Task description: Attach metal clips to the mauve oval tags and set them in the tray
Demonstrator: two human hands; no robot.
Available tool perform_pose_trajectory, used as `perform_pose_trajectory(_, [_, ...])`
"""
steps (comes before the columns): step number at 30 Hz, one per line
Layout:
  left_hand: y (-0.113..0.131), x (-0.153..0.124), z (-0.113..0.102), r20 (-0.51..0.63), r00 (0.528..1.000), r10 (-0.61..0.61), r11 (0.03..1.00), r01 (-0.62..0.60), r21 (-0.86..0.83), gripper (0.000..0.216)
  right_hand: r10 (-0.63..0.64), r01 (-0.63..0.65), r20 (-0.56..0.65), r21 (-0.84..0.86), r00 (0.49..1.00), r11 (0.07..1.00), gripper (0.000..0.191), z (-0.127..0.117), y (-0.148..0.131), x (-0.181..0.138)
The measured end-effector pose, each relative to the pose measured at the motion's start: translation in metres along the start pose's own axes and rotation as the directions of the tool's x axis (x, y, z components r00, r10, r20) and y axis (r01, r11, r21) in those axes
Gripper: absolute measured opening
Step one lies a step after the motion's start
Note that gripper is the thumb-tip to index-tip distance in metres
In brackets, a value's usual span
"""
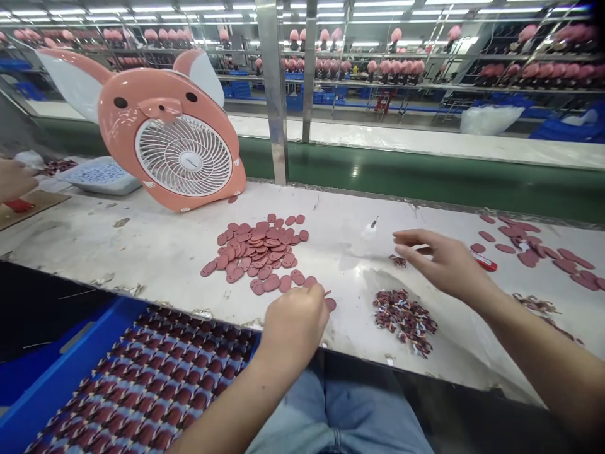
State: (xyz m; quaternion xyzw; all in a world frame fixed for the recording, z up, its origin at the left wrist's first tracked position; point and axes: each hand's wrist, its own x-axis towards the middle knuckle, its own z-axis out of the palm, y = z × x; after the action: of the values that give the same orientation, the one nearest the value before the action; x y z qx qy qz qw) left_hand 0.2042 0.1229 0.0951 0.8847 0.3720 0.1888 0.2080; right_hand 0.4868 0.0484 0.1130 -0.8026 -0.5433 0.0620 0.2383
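Note:
My left hand (293, 320) is curled at the near edge of the white bench (142, 252), pinching a dark-red oval piece (329, 304) beside the big pile of red oval pieces (259, 252). My right hand (442, 260) reaches across the bench with fingers spread, over a white pen-like tool with a red cap (484, 263); whether it grips the tool I cannot tell. Its fingertips hover near a tiny cluster of dark bits (397, 260). A heap of small dark-red and white bits (405, 318) lies between my hands.
A pink animal-shaped fan (174, 135) stands at the back left. A blue crate of sheets of oval pieces (137, 384) sits below the bench edge. More red ovals (543, 249) lie at right. A small glue bottle (370, 228) stands mid-bench. Another person's hand (14, 180) shows at far left.

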Motion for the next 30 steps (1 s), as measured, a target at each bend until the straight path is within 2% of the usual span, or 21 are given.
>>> perform_pose_trajectory(2, [-0.005, -0.012, -0.005, 0.04, 0.996, -0.075, 0.97, 0.082, -0.227, 0.015, -0.007, 0.007, 0.037, 0.013, 0.999, 1.0, 0.047, 0.015, -0.007, 0.006])
perform_pose_trajectory(3, [-0.006, -0.019, -0.007, 0.098, 0.986, -0.137, 0.902, 0.165, -0.398, 0.017, -0.007, 0.006, 0.054, 0.013, 0.999, 1.0, 0.049, 0.023, -0.01, 0.013])
perform_pose_trajectory(4, [-0.006, -0.026, -0.007, 0.179, 0.963, -0.202, 0.779, 0.269, -0.566, 0.02, -0.004, 0.003, 0.068, 0.011, 0.998, 1.0, 0.047, 0.031, -0.011, 0.022])
perform_pose_trajectory(6, [-0.006, -0.041, -0.006, 0.349, 0.893, -0.284, 0.447, 0.446, -0.775, 0.027, 0.0, -0.003, 0.099, 0.023, 0.995, 1.0, 0.036, 0.043, -0.012, 0.041])
perform_pose_trajectory(7, [-0.005, -0.048, -0.005, 0.398, 0.868, -0.298, 0.324, 0.484, -0.813, 0.029, -0.002, -0.003, 0.113, 0.04, 0.994, 0.999, 0.032, 0.046, -0.014, 0.048])
perform_pose_trajectory(8, [-0.004, -0.054, -0.004, 0.411, 0.86, -0.303, 0.269, 0.491, -0.829, 0.029, -0.008, 0.0, 0.122, 0.065, 0.992, 0.998, 0.03, 0.047, -0.017, 0.052])
perform_pose_trajectory(10, [-0.001, -0.067, -0.003, 0.389, 0.868, -0.308, 0.241, 0.466, -0.851, 0.027, -0.031, 0.017, 0.099, 0.138, 0.995, 0.99, 0.026, 0.043, -0.028, 0.049])
perform_pose_trajectory(13, [0.006, -0.083, -0.006, 0.314, 0.89, -0.33, 0.21, 0.393, -0.895, 0.022, -0.064, 0.055, 0.023, 0.289, 0.998, 0.956, 0.025, 0.033, -0.056, 0.009])
perform_pose_trajectory(15, [0.011, -0.091, -0.01, 0.277, 0.891, -0.361, 0.154, 0.35, -0.924, 0.021, -0.109, 0.067, 0.082, 0.405, 0.991, 0.912, 0.034, 0.03, -0.075, -0.035])
perform_pose_trajectory(16, [0.013, -0.095, -0.012, 0.263, 0.886, -0.383, 0.135, 0.335, -0.932, 0.021, -0.14, 0.057, 0.151, 0.453, 0.979, 0.89, 0.035, 0.032, -0.085, -0.058])
perform_pose_trajectory(18, [0.016, -0.102, -0.014, 0.225, 0.882, -0.415, 0.143, 0.307, -0.941, 0.02, -0.205, -0.041, 0.33, 0.608, 0.921, 0.793, 0.034, 0.041, -0.102, -0.1])
perform_pose_trajectory(19, [0.015, -0.105, -0.014, 0.198, 0.885, -0.422, 0.154, 0.285, -0.946, 0.019, -0.184, -0.115, 0.368, 0.657, 0.912, 0.745, 0.034, 0.047, -0.11, -0.117])
perform_pose_trajectory(21, [0.013, -0.111, -0.009, 0.157, 0.9, -0.407, 0.126, 0.226, -0.966, 0.018, -0.013, -0.307, 0.4, 0.724, 0.917, 0.618, 0.034, 0.06, -0.125, -0.143])
perform_pose_trajectory(23, [0.008, -0.117, 0.0, 0.11, 0.917, -0.384, 0.053, 0.141, -0.989, 0.025, 0.135, -0.44, 0.43, 0.771, 0.893, 0.46, 0.037, 0.071, -0.138, -0.156])
perform_pose_trajectory(24, [0.006, -0.119, 0.006, 0.083, 0.921, -0.382, 0.029, 0.101, -0.994, 0.032, 0.161, -0.476, 0.45, 0.787, 0.878, 0.393, 0.04, 0.076, -0.142, -0.159])
perform_pose_trajectory(26, [0.002, -0.124, 0.016, 0.024, 0.92, -0.392, 0.02, 0.035, -0.999, 0.043, 0.129, -0.504, 0.49, 0.802, 0.862, 0.322, 0.043, 0.083, -0.149, -0.162])
perform_pose_trajectory(28, [-0.001, -0.128, 0.023, -0.002, 0.907, -0.421, 0.009, 0.002, -1.0, 0.043, 0.105, -0.536, 0.53, 0.794, 0.842, 0.287, 0.043, 0.087, -0.153, -0.164])
perform_pose_trajectory(30, [-0.004, -0.132, 0.024, 0.01, 0.898, -0.439, -0.049, -0.013, -0.999, 0.04, 0.105, -0.567, 0.559, 0.791, 0.822, 0.228, 0.048, 0.089, -0.153, -0.167])
